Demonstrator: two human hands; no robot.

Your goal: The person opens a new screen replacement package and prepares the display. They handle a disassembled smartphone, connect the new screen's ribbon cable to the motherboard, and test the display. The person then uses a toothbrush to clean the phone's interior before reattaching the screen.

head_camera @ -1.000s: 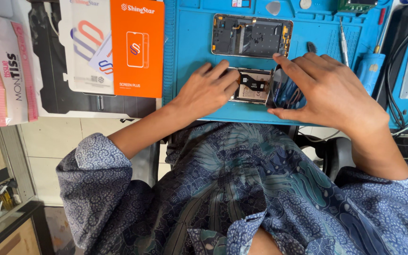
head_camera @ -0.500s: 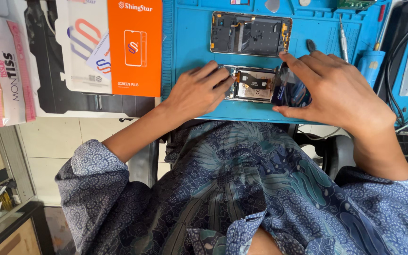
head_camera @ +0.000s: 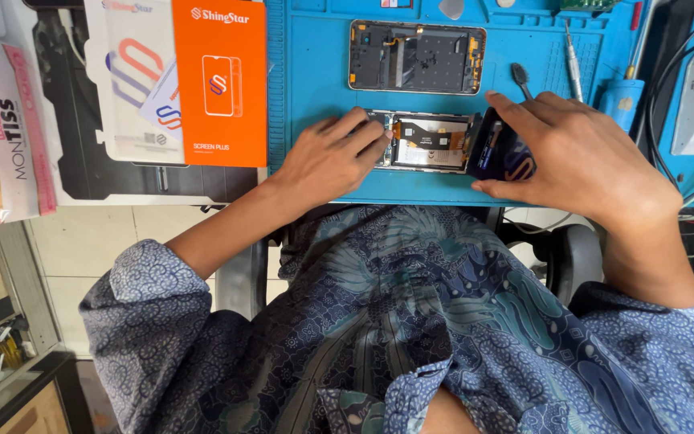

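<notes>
Since the earlier frames the right hand (head_camera: 580, 157) has tipped the dark screen panel (head_camera: 501, 151) further up on its edge, so more of the opened phone (head_camera: 426, 141) shows between the two hands. At far left lies a pink tissue pack (head_camera: 2, 128), and just right of it an orange-and-white box (head_camera: 194, 80) rests on a black sheet. Next comes the blue work mat (head_camera: 315, 80); a second opened phone (head_camera: 417, 56) lies on it, farther away. The left hand (head_camera: 335, 157) presses flat on the left end of the near phone, fingers together, steadying it. The phone's insides are bare, with an orange flat cable in view. The right hand clamps the lifted screen by its edges, tilted at the phone's right end. Judging from this, the screen is loose but apparently not yet fully parted from the body. A screwdriver (head_camera: 573, 50) lies farther right.
</notes>
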